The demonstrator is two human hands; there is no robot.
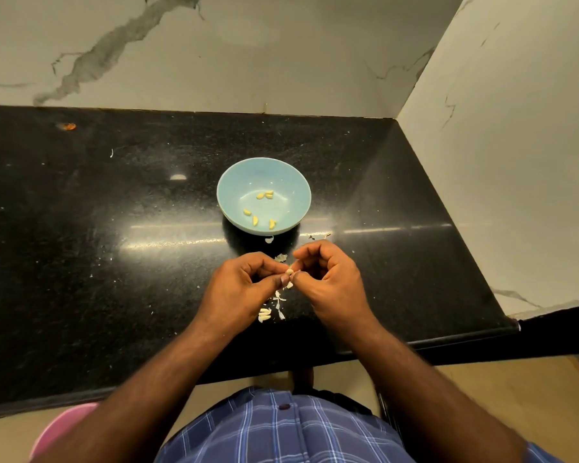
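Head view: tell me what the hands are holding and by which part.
A small garlic clove, pinched between the fingertips of the left hand and right hand, one from each side; which end cannot be told.

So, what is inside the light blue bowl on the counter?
Several small yellowish peeled cloves lie loose on the bottom of the bowl, in two groups. Nothing covers its inside: the left hand and the right hand pinch a clove nearer the person.

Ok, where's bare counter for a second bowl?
Left of the blue bowl the black counter is mostly bare, and right of it too. Crowded: skins and cloves litter the strip between bowl and near edge.
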